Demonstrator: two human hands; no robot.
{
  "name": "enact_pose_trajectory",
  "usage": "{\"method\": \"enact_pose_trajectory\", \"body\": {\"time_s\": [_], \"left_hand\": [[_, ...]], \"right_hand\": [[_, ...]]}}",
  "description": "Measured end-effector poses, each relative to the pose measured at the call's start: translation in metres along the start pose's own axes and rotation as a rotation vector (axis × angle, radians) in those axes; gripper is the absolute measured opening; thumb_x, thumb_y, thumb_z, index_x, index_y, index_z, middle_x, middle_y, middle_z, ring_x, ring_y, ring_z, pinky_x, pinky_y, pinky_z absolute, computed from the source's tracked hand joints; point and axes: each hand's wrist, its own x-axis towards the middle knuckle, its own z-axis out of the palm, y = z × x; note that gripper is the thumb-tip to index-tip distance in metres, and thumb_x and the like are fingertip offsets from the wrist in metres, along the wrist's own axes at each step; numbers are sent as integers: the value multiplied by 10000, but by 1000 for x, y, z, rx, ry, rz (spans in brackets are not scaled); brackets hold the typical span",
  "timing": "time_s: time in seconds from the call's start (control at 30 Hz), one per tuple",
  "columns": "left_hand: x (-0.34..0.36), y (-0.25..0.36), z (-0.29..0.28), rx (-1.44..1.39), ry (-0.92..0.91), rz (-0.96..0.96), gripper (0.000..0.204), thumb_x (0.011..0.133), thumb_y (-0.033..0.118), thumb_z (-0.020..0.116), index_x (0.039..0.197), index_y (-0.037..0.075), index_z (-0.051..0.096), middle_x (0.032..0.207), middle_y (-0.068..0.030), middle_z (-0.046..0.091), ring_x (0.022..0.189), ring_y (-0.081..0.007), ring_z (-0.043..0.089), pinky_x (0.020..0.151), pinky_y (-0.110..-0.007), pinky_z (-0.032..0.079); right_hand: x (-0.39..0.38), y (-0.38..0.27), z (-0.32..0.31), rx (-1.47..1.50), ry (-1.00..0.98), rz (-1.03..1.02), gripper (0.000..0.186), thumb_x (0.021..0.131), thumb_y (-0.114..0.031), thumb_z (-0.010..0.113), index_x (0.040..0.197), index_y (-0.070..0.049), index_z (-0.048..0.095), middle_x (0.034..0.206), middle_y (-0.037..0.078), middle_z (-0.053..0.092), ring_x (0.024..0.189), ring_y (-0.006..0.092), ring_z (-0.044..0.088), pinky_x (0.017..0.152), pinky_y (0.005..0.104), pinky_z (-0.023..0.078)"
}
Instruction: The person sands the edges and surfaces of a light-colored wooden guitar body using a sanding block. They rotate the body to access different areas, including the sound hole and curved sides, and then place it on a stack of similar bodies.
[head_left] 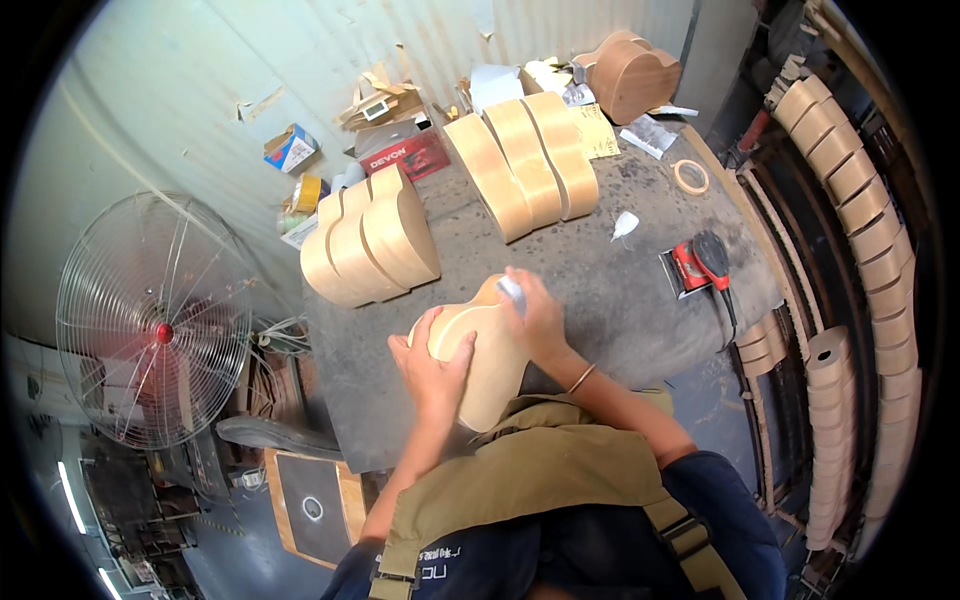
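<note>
Curvy wooden body (492, 368) at the worktop's (640, 325) near edge | left hand (432, 372) clasps its side | right hand (540, 318) pinches pale pad (511, 292) at rim | I'd stroke lightly, evenly, along the curve

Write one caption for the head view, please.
Left hand on a wooden body, right hand holding a pale piece at its edge.

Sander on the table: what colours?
The sander is red and black; clearest in the head view.

Olive apron (530, 470) with buckled straps (688, 538), navy short-sleeved shirt (720, 510), thin bracelet (582, 378)
</note>
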Motion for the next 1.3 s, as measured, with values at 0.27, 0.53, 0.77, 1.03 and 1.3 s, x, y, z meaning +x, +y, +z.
{"method": "enact_pose_trajectory", "body": {"time_s": [0.27, 0.53, 0.77, 1.03, 1.3], "left_hand": [[-3, -10, 4, -41, -48, -76, 650, 775, 318, 928, 1375, 201, 706, 1155, -171, 496, 1110, -376, 535, 1022, -469, 472], [-1, -18, -6, -83, -40, -94, 639, 788, 349, 940, 1367, 189, 724, 1097, -142, 530, 1072, -321, 537, 1003, -430, 486], [-9, -18, -7, -62, -51, -23, 627, 803, 306, 941, 1381, 208, 719, 1100, -117, 441, 1018, -301, 506, 971, -422, 462], [-17, -21, -15, -68, -90, 34, 645, 775, 300, 957, 1373, 211, 731, 1089, -103, 422, 1020, -295, 491, 962, -411, 442], [-26, -25, -11, -46, -54, 65, 641, 773, 300, 961, 1365, 202, 736, 1096, -99, 448, 1016, -296, 503, 951, -408, 445]], "right_hand": [[-11, -90, -10, 193, -204, -245, 402, 1003, -178, 745, 1358, -19, 643, 1282, 185, 722, 1144, 373, 717, 972, 430, 577], [7, 14, 8, -117, -16, -176, 365, 1010, -210, 737, 1338, -58, 687, 1246, 184, 734, 1123, 394, 725, 908, 434, 594], [42, 76, -3, 23, -117, 489, 362, 991, -390, 736, 1180, -83, 702, 1040, 225, 774, 1004, 458, 725, 887, 513, 577], [38, 26, -43, 57, -221, 0, 337, 977, -374, 746, 1120, -69, 732, 1037, 190, 783, 973, 398, 747, 859, 455, 590], [17, 19, -28, 48, -86, 214, 342, 968, -312, 767, 1206, -71, 719, 1073, 154, 781, 962, 372, 741, 882, 457, 594]]}}
